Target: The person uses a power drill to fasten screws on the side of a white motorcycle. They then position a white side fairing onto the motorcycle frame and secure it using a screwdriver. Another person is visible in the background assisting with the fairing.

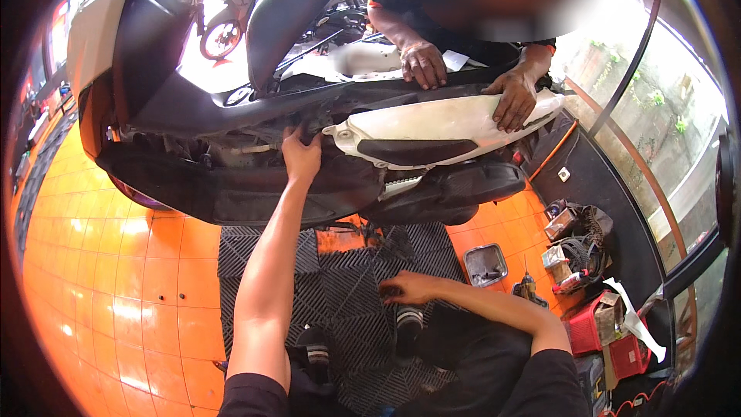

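A scooter stands across the view with part of its side open, showing dark inner parts. My left hand reaches into that gap beside the front end of a white side panel with a black inset. Its thumb and fingers close around something dark that I cannot make out. Low over the ribbed black mat, near my foot, my right hand has curled fingers; what they hold, if anything, is hidden. Across the scooter, a co-worker's one hand presses on the white panel and the other rests near the seat opening.
The scooter's seat is raised. A metal tray and a power drill are on the orange floor to the right. Beyond them are a tool bag and red baskets. The black mat lies under my feet.
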{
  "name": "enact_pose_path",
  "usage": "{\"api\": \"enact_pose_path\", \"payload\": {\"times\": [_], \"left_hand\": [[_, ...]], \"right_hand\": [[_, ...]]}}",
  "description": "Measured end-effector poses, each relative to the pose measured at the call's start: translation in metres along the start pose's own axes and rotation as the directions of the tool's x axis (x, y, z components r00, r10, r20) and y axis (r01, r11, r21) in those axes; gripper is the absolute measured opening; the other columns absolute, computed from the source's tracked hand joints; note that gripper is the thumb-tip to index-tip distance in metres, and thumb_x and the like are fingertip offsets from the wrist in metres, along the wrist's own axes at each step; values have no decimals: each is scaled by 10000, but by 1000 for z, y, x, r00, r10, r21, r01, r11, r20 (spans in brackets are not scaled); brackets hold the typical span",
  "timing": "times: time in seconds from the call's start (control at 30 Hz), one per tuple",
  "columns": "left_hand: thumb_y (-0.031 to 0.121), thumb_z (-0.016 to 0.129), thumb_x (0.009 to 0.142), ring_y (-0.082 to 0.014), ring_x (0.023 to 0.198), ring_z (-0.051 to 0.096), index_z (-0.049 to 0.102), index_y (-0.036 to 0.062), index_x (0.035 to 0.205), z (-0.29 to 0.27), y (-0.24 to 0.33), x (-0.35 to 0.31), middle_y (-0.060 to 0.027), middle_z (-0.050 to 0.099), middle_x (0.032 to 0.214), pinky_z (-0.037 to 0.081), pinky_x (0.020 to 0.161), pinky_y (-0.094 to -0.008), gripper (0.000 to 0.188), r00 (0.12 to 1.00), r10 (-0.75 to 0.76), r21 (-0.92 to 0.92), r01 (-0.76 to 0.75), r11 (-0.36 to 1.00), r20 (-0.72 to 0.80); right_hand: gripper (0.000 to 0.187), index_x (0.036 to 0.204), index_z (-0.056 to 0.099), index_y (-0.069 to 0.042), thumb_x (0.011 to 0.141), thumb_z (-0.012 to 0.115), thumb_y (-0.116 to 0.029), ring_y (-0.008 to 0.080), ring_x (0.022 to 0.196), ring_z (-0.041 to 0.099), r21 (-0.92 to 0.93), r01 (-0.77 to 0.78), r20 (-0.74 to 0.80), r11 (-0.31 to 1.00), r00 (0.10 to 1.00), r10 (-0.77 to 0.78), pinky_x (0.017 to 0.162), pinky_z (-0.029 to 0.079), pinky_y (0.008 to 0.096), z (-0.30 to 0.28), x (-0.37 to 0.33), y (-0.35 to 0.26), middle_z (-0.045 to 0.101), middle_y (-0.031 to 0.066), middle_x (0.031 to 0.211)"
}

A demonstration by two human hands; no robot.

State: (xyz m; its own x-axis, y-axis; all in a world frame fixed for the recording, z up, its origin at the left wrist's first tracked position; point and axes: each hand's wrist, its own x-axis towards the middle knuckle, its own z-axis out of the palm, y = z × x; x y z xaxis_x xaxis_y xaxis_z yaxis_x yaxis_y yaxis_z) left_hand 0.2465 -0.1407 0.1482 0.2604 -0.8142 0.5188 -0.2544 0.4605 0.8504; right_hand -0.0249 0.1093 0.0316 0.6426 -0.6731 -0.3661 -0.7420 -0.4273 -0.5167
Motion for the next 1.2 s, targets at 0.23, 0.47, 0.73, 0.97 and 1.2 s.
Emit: {"api": "enact_pose_path", "payload": {"times": [0.23,0.47,0.73,0.97,1.2], "left_hand": [[186,771,825,-439,1206,595,680,-104,1196,-4,-20,1,-313,621,1257,443,1051,-436,480,992,118,53,-116,992,-46],[226,770,824,-489,1289,531,628,-127,1258,-7,-12,8,-359,570,1333,418,1097,-470,577,990,131,138,-138,981,53],[253,797,807,-487,1305,532,667,-106,1218,-11,-14,11,-384,534,1379,425,1108,-464,561,993,79,81,-86,993,86],[292,827,791,-450,1152,632,687,-97,1176,-24,0,14,-319,628,1250,499,985,-469,565,983,65,153,-92,984,171],[318,838,792,-416,1086,667,682,-107,1176,-25,-1,14,-294,643,1226,530,922,-461,593,979,83,178,-116,977,186]], "right_hand": [[464,1303,608,44,957,697,-253,363,1018,712,116,96,-23,989,995,-94,903,559,448,-3,5,-18,714,228,1164],[413,1253,625,43,951,702,-228,343,998,726,91,62,5,994,998,-62,885,568,432,-5,2,-19,719,220,1150],[384,1211,638,43,949,704,-229,350,995,727,116,44,20,992,999,-46,880,572,438,-10,2,-26,721,220,1138],[375,1186,648,42,946,707,-239,354,977,727,119,47,-15,992,999,-45,876,568,438,-7,1,-25,730,211,1104],[353,1178,659,15,956,699,-256,341,960,724,107,65,-8,992,998,-64,861,562,451,-4,0,-22,734,194,1093]]}}
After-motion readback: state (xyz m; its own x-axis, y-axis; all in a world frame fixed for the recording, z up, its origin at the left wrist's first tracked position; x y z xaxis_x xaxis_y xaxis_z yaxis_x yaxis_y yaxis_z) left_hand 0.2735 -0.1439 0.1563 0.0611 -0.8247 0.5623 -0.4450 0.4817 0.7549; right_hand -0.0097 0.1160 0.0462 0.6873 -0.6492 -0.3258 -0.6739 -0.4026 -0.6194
